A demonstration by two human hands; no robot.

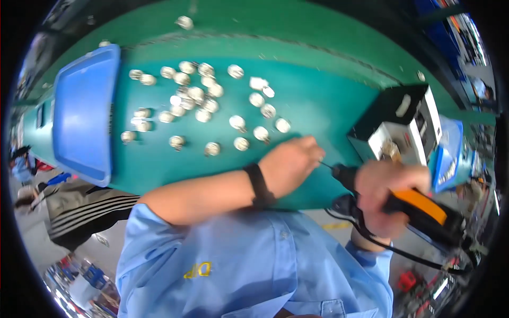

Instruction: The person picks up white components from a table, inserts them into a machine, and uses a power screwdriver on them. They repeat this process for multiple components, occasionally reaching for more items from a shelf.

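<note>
My right hand (384, 196), slightly blurred, is wrapped round a black and orange electric screwdriver (421, 205) with a cable. Its thin bit points left and meets the fingertips of my left hand (291, 164). That hand, with a black band at the wrist, is closed in a pinch above the green mat. Something small shows at its fingertips, too hidden to name. Just beyond it lie several small round white pieces with metal parts, among them one white piece (282, 125) nearest my knuckles and a denser group (196, 94) farther left.
A blue tray (85, 116) stands at the mat's left end. On the right is a black box (389, 106) with a white inner part that holds small metallic pieces. A blue bin (449, 151) sits beyond it. Another person's striped sleeve (98, 212) shows at the lower left.
</note>
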